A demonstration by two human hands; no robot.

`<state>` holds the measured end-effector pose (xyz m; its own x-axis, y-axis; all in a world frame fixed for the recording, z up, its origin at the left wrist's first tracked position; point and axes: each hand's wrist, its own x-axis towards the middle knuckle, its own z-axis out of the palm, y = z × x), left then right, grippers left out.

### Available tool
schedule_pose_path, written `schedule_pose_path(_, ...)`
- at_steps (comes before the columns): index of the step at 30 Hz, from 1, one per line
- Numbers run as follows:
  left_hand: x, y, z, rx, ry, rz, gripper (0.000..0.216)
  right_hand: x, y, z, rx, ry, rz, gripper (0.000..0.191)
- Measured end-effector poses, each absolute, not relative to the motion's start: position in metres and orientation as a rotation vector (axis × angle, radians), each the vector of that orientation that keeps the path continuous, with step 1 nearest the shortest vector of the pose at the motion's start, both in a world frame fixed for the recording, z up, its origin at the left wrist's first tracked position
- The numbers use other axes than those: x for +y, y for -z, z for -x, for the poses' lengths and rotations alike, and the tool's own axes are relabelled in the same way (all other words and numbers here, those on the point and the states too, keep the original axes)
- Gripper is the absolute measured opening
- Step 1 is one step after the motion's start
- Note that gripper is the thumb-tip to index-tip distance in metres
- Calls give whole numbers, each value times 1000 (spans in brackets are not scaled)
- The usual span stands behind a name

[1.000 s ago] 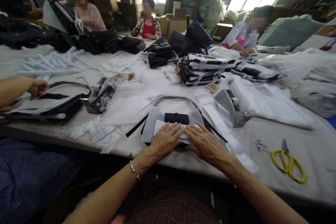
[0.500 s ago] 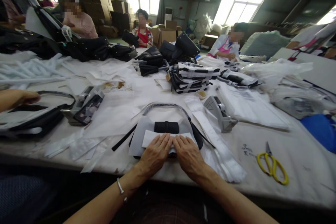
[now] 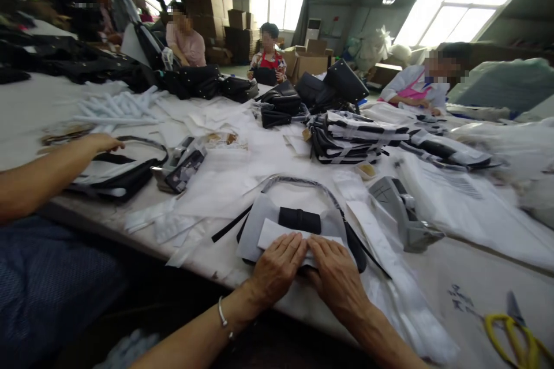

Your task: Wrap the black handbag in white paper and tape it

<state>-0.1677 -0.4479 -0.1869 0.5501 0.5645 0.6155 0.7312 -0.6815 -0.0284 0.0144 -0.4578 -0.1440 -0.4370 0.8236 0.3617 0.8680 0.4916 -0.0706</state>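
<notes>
A small black handbag [image 3: 300, 219] wrapped in white paper lies at the near edge of the table, its thin handle [image 3: 298, 183] arching away from me. My left hand [image 3: 277, 268] and my right hand [image 3: 335, 277] lie side by side, fingers stretched flat, pressing a folded white paper sheet [image 3: 272, 233] down on the bag's front. Neither hand holds anything.
A grey tape dispenser [image 3: 404, 213] stands right of the bag, yellow scissors [image 3: 517, 340] at the far right edge. Another tape dispenser [image 3: 182, 164] and a co-worker's arm [image 3: 47, 176] over a second bag [image 3: 113, 176] are at left. A pile of wrapped bags [image 3: 350, 138] sits mid-table, several people beyond.
My hands have drawn closer together on the paper and stay flat. The view swung left then right. The co-worker's hand at left has shifted over their bag.
</notes>
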Motion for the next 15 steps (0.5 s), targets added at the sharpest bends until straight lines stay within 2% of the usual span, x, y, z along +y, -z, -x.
schedule_pose_path(3,-450,186,165,-1098,802,2519,40,-458,153,-15,-2375,306,1282,50)
schedule_pose_path(7,-453,175,164,-1134,687,2563,37,-455,166,-25,-2365,444,1165,45)
schedule_pose_path(11,-454,168,167,-1119,646,2572,35,-453,167,-30,-2397,521,1120,43)
schedule_pose_path(15,-454,170,166,-1106,701,2572,34,-455,165,-30,-2422,539,1149,50)
